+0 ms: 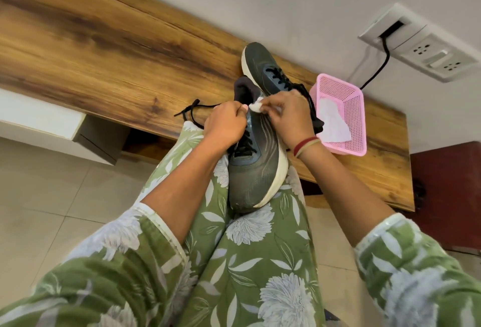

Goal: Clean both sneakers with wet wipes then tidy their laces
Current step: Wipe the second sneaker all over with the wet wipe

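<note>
A dark grey sneaker (256, 170) with a white sole lies on my lap, toe toward me. My left hand (225, 125) grips its laced upper near the collar. My right hand (289, 115) pinches a small crumpled white wet wipe (255, 107) against the shoe's collar. One loose black lace end (192, 110) trails left over the wooden tabletop. The second sneaker (263, 66) stands on the table just behind, partly hidden by my hands.
A pink plastic basket (350, 97) with white wipes in it sits on the wooden table (104, 53) right of the shoes. A wall socket panel (421, 43) with a black cable plugged in is on the wall behind it. Tiled floor lies to the left.
</note>
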Tool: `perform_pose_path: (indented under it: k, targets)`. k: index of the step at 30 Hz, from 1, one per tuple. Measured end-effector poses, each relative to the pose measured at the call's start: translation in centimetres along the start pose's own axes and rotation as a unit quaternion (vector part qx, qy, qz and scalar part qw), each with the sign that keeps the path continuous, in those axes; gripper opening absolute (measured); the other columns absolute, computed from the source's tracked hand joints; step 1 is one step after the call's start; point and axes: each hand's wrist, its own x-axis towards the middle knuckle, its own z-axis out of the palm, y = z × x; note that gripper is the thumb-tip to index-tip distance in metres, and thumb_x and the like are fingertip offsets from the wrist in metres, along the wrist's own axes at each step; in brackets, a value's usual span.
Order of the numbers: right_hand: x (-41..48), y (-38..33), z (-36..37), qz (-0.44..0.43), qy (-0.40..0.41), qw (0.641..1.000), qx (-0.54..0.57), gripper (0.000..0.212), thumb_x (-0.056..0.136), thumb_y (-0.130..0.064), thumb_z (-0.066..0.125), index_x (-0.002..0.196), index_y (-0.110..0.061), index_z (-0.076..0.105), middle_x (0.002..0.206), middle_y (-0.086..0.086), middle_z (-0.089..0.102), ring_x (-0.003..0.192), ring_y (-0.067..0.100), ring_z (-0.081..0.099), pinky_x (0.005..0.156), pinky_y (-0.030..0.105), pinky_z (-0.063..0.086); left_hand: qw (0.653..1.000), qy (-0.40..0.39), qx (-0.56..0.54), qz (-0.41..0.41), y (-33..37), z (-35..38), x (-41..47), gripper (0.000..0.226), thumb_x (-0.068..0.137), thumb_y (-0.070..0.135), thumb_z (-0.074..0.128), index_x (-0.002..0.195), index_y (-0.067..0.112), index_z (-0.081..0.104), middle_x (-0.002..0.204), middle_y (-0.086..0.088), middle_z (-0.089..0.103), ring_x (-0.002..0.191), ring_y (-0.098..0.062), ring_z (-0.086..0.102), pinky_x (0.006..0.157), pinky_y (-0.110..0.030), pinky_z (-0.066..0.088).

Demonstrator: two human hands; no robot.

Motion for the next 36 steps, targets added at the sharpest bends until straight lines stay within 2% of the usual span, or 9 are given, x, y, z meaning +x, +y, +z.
perform_pose_path:
  k: [2,6,10,16,18,24,30,33,36]
  targets:
    - [0.3,0.2,0.1,0.031,0.01,0.999,0.033,0.01,0.082,-0.013,0.067,0.087,-0.016,0.075,0.087,0.005,0.07,0.088,0.029,0.057,0.084,0.045,0.045,1.0,-0.003,-0.02,-0.008,-0.2,-0.1,0.0,0.03,0.1,0.032,0.039,0.086,0.016,0.059,0.094,-0.009,0.064,0.096,-0.032,0.058,0.076,-0.038,0.043]
    - [-0.9,-0.6,-0.2,-0.1,-0.061,0.993,-0.023,0.01,0.08,-0.015,0.067,0.086,-0.017,0.075,0.081,0.005,0.068,0.08,0.03,0.055,0.074,0.042,0.044,0.998,-0.012,-0.06,-0.012,-0.5,-0.4,0.2,0.028,0.099,0.029,0.042,0.078,0.02,0.058,0.093,-0.014,0.065,0.095,-0.034,0.059,0.075,-0.038,0.043]
    - [0.1,-1.2,-0.6,0.001,-0.027,0.998,-0.054,0.014,0.086,-0.018,0.062,0.092,-0.018,0.074,0.09,0.007,0.069,0.091,0.031,0.054,0.082,0.043,0.042,0.996,-0.016,-0.08,-0.033,-0.5,-0.2,0.3,0.034,0.099,0.033,0.043,0.07,0.019,0.055,0.076,-0.003,0.057,0.09,-0.031,0.059,0.07,-0.036,0.039]
    - [-5.1,-2.6,-0.9,-0.057,-0.128,0.981,-0.135,0.019,0.09,-0.02,0.057,0.098,-0.023,0.073,0.087,0.007,0.062,0.092,0.032,0.052,0.078,0.041,0.038,0.998,-0.017,-0.049,-0.021,-0.5,0.0,0.2,0.047,0.098,0.034,0.046,0.055,0.018,0.038,0.058,0.003,0.042,0.07,-0.025,0.048,0.063,-0.032,0.032]
    - [-5.1,-2.4,-1.7,-0.033,-0.148,0.977,-0.15,0.018,0.092,-0.026,0.056,0.102,-0.03,0.07,0.097,-0.001,0.064,0.101,0.025,0.051,0.085,0.039,0.034,0.999,-0.011,-0.034,-0.015,-0.2,0.2,0.0,0.046,0.098,0.037,0.044,0.056,0.019,0.038,0.058,0.004,0.043,0.068,-0.023,0.047,0.062,-0.032,0.031]
    - [-0.8,-3.6,-0.7,0.03,-0.033,0.986,-0.163,0.019,0.093,-0.03,0.052,0.101,-0.027,0.069,0.103,0.0,0.067,0.105,0.025,0.052,0.087,0.037,0.033,0.998,-0.013,-0.067,-0.017,-0.7,-0.5,0.5,0.042,0.098,0.031,0.044,0.058,0.02,0.041,0.059,0.002,0.043,0.083,-0.036,0.058,0.064,-0.032,0.033]
    - [-4.5,-4.4,-0.9,-0.004,-0.136,0.972,-0.194,0.023,0.092,-0.019,0.049,0.097,-0.03,0.069,0.096,-0.001,0.063,0.102,0.025,0.051,0.08,0.037,0.029,0.999,-0.023,-0.031,-0.003,-0.4,-0.2,0.3,0.043,0.099,0.034,0.045,0.06,0.014,0.049,0.06,0.0,0.047,0.072,-0.028,0.052,0.062,-0.032,0.034]
    - [-6.2,-5.3,-1.2,-0.001,-0.131,0.958,-0.254,0.025,0.09,-0.013,0.047,0.092,-0.028,0.067,0.08,-0.004,0.054,0.096,0.023,0.052,0.075,0.036,0.023,1.0,-0.011,0.016,0.022,0.0,0.1,-0.4,0.043,0.099,0.035,0.044,0.061,0.015,0.047,0.067,-0.005,0.053,0.08,-0.033,0.057,0.062,-0.033,0.035]
    - [-7.3,-6.4,-1.9,0.023,-0.126,0.957,-0.261,0.025,0.087,-0.007,0.045,0.085,-0.024,0.063,0.084,-0.002,0.06,0.095,0.024,0.053,0.083,0.038,0.029,0.999,0.009,0.03,0.025,0.1,0.1,-0.9,0.036,0.1,0.035,0.041,0.071,0.015,0.051,0.083,-0.01,0.06,0.087,-0.034,0.058,0.066,-0.034,0.037]
